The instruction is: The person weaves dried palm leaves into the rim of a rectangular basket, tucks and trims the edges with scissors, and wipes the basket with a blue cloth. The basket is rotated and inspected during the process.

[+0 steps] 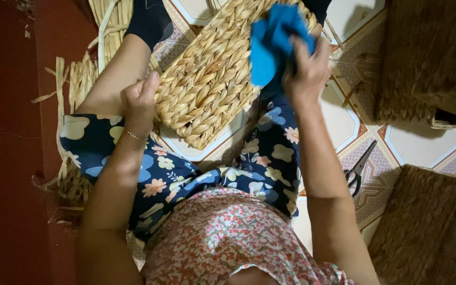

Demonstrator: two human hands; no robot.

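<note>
A flat woven straw panel (212,74) lies across my legs, between my knees. My left hand (139,100) presses on its near left edge, thumb along the weave. My right hand (307,66) is closed around a bright blue cloth (273,42), held against the panel's right side. I sit on a tiled floor in dark flowered shorts and dark socks.
Black scissors (357,171) lie on the patterned floor tiles to my right. Darker woven baskets stand at the upper right (428,58) and lower right (428,227). Loose straw strands (77,79) lie on the left by a red wall.
</note>
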